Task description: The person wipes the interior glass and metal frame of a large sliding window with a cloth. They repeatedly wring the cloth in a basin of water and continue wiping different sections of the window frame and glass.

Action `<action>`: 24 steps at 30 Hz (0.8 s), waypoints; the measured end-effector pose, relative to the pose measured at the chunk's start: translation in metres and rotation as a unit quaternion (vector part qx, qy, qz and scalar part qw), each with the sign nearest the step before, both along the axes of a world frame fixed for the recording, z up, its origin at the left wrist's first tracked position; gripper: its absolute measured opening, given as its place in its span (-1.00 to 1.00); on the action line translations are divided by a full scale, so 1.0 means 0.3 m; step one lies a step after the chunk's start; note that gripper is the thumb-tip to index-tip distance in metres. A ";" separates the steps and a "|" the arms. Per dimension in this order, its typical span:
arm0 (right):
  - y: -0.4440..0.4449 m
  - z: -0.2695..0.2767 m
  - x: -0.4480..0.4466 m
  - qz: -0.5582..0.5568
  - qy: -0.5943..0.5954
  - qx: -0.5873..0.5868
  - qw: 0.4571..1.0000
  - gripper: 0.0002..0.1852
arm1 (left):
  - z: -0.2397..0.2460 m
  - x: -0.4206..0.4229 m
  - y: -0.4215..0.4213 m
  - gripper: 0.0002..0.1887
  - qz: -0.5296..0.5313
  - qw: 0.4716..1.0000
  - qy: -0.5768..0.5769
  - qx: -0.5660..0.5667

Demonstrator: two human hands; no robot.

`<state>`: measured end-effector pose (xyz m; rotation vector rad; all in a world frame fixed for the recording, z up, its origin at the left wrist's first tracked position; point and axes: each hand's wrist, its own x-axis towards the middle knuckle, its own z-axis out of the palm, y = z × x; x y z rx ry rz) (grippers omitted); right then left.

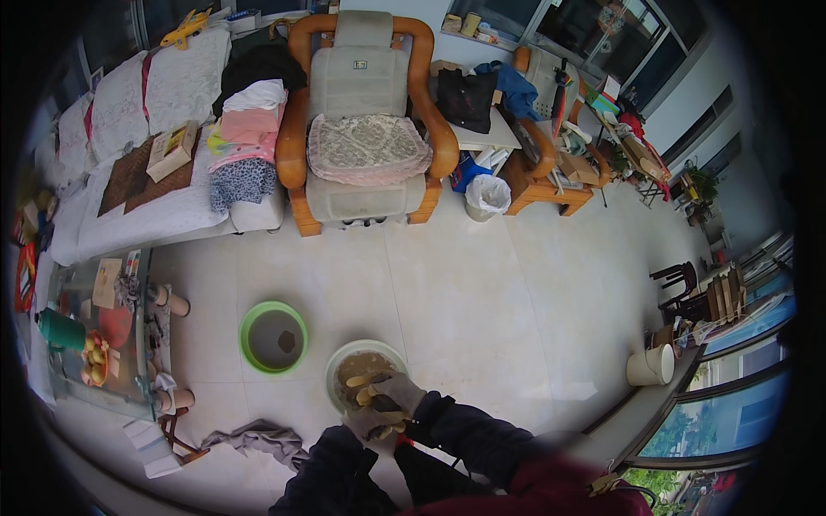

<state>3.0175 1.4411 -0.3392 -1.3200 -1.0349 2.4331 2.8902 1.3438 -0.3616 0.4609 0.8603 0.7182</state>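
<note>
Both of my hands wear grey gloves with yellowish fingers and palms. My right hand (395, 391) is over the near right part of a pale round basin (331, 372) that holds murky brown water. Just below it, by the basin's near rim, is my left hand (373, 424). The hands are close together around something dark, too small to make out; which hand grips it I cannot tell. To the left of the pale basin stands a green basin (242, 342) of greyish water with a dark brown patch in it.
A crumpled grey cloth (261, 440) lies on the tiled floor beside a folding stool (155, 448). The glass-topped table (139, 393) at left bears a green jug (64, 330) and a basket of round yellowish produce. Beyond the basins stand a wooden armchair (445, 129) and a lined bin (485, 198).
</note>
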 end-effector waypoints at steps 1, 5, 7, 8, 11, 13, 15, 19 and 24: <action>0.004 -0.023 -0.010 0.000 -0.017 0.019 1.000 -0.69 | -0.003 0.002 -0.001 -0.61 -0.013 0.999 0.042 0.017; 0.016 -0.122 -0.035 0.040 -0.099 0.092 0.990 -0.71 | 0.018 0.015 0.024 -0.60 -0.092 0.959 0.266 0.028; 0.018 -0.165 -0.046 0.057 -0.126 0.123 0.983 -0.71 | 0.021 0.029 0.057 -0.53 -0.198 0.900 0.387 0.030; 0.019 -0.184 -0.058 0.054 -0.122 0.132 0.982 -0.71 | 0.013 0.039 0.073 -0.47 -0.254 0.881 0.398 -0.046; 0.014 -0.225 -0.069 0.066 -0.174 0.252 0.950 -0.70 | -0.062 0.078 0.107 -0.48 -0.270 0.866 0.414 -0.074; 0.011 -0.248 -0.088 0.060 -0.230 0.327 0.915 -0.69 | -0.146 0.076 0.104 -0.49 -0.327 0.779 0.513 0.152; 0.005 -0.274 -0.113 0.044 -0.290 0.365 0.883 -0.66 | -0.227 0.079 0.103 -0.53 -0.341 0.716 0.566 0.225; 0.009 -0.330 -0.126 0.014 -0.320 0.340 0.884 -0.65 | -0.263 0.073 0.090 -0.59 -0.194 0.807 0.555 0.049; 0.021 -0.387 -0.132 -0.011 -0.333 0.375 0.865 -0.65 | -0.086 0.068 0.082 -0.66 -0.069 0.821 0.562 -0.074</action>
